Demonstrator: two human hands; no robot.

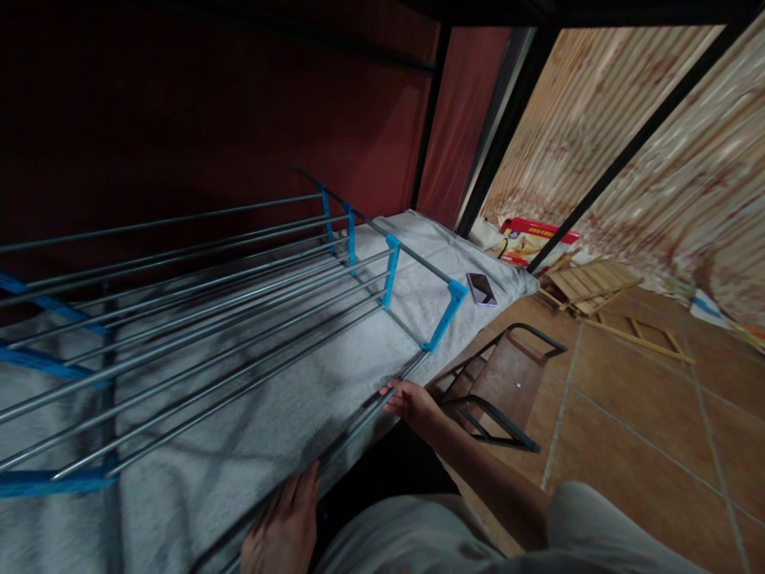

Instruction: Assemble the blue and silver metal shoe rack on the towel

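Note:
A clothes drying rack (pixel 239 317) of thin metal rods and blue plastic joints lies across a grey blanket. My right hand (pixel 412 405) grips the rack's near rod, fingers closed around it, just short of a blue corner joint (pixel 445 319). Lower in the head view, my left hand (pixel 285 522) lies over the same near side, its fingers bent over the rod. The left fingertips are partly hidden. More blue joints show at the rack's left end, which runs out of view.
A phone (pixel 481 289) lies on the blanket (pixel 454 247) beyond the rack. Black bed posts (pixel 508 127) rise behind it. On the tiled floor (pixel 633 414) stand a brown step stool (pixel 499 383) and a folded wooden piece (pixel 591 287). A red box (pixel 529 239) sits near the curtain (pixel 598 135).

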